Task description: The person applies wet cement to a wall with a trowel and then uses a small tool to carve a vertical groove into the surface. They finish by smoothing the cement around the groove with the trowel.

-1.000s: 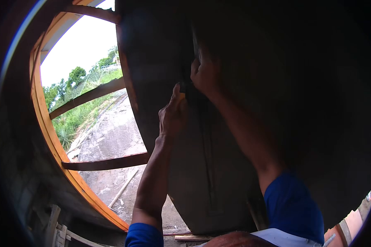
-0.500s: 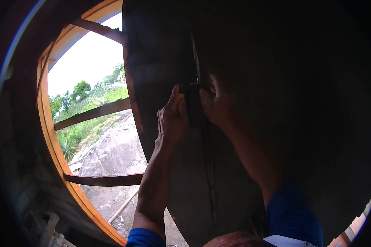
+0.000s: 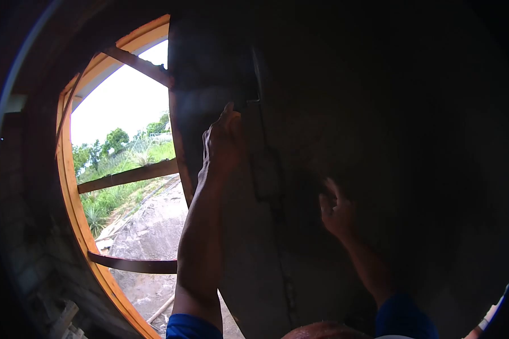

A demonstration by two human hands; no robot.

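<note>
Bright window opening, orange wooden frame (crossbars spanning it); dark wall; greenery, rock slope outside.

The dark wall before me stands upright, its face dim. A narrow, uneven groove runs down it, with a boxy outline partway along, too dark for me to make out fully.

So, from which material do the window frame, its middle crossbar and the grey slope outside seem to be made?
The window frame looks like stained or varnished wood: even orange-brown, with long parallel edges. The middle crossbar seems rough timber, likely unfinished: dull brown, uneven upper edge. The grey slope looks like bare rock, mottled and coarse, though concrete is possible.
</note>
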